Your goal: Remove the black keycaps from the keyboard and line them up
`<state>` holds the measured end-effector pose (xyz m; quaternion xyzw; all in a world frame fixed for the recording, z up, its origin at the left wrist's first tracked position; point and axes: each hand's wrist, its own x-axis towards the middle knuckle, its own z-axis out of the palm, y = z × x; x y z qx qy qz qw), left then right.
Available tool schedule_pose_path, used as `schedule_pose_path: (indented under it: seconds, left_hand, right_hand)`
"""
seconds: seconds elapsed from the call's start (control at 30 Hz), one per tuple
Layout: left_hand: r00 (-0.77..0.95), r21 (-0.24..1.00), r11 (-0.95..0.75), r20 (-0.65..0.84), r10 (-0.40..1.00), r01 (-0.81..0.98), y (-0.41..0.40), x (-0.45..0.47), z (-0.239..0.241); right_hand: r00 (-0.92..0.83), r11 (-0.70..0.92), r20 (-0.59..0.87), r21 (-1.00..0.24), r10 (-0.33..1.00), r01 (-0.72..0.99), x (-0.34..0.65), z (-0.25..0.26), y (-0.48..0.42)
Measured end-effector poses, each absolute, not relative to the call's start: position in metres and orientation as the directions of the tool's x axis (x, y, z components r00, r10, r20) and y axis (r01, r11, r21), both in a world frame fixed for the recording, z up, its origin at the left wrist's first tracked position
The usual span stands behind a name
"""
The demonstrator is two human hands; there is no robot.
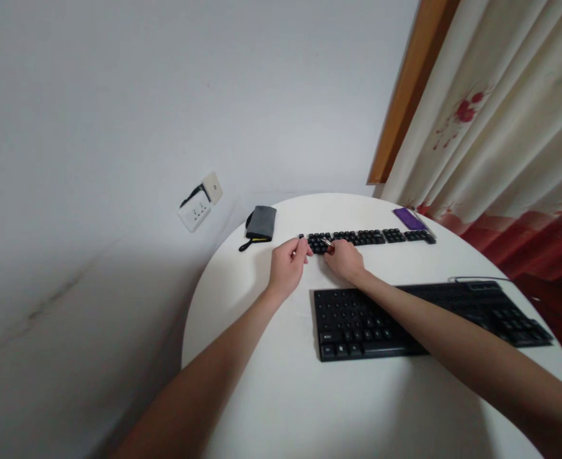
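My left hand (288,264) and my right hand (344,259) rest at the far side of a round white table (281,382), both at the left end of a row of loose black keycaps (371,237). The left fingers are curled and pinched on the leftmost keycap. In the closed fingers of the right hand is a thin metal tool (327,243), its tip on the keycaps. A black keyboard (419,319) lies nearer to me, partly under my right forearm.
A grey pouch (260,224) with a black strap lies at the table's far left. A purple flat object (409,218) sits past the row's right end. A wall socket (199,205) is on the left wall. Curtains (501,127) hang at the right.
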<state>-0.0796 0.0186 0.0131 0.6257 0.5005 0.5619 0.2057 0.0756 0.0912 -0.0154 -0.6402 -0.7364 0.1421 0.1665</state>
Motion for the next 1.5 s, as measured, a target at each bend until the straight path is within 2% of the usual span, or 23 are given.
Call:
schedule_pose_path:
  seconds: [0.23, 0.37, 0.47, 0.53, 0.73, 1.0, 1.37, 1.5]
  left_hand:
    - [-0.131, 0.818, -0.413, 0.497, 0.858, 0.400, 0.017, -0.078, 0.015]
    - [-0.204, 0.817, -0.389, 0.506, 0.838, 0.426, 0.023, -0.084, 0.014]
    - [-0.321, 0.852, -0.287, 0.447, 0.835, 0.439, 0.036, -0.095, 0.005]
    - [-0.382, 0.885, -0.133, 0.322, 0.866, 0.446, 0.045, -0.103, -0.006]
    - [-0.364, 0.859, 0.018, 0.199, 0.910, 0.512, 0.059, -0.114, -0.034]
    - [-0.305, 0.820, 0.030, 0.178, 0.935, 0.572, 0.059, -0.113, -0.037]
    - [-0.298, 0.825, 0.019, 0.182, 0.937, 0.565, 0.059, -0.115, -0.039]
    - [-0.311, 0.832, 0.013, 0.193, 0.931, 0.555, 0.060, -0.116, -0.040]
  right_hand:
    - [-0.129, 0.145, 0.067, -0.429, 0.989, 0.892, 0.075, -0.016, 0.093]
    - [-0.127, 0.141, 0.061, -0.426, 0.990, 0.894, 0.075, -0.016, 0.094]
    - [-0.130, 0.141, 0.054, -0.427, 0.990, 0.893, 0.076, -0.016, 0.094]
    - [-0.134, 0.142, 0.049, -0.430, 0.990, 0.892, 0.077, -0.015, 0.093]
    - [-0.140, 0.142, 0.038, -0.444, 0.989, 0.885, 0.081, -0.012, 0.091]
    - [-0.141, 0.139, 0.030, -0.458, 0.989, 0.878, 0.084, -0.013, 0.092]
    - [-0.132, 0.127, 0.022, -0.481, 0.991, 0.867, 0.085, -0.007, 0.090]
    - [-0.153, 0.193, 0.119, -0.541, 0.981, 0.818, 0.097, 0.016, 0.090]
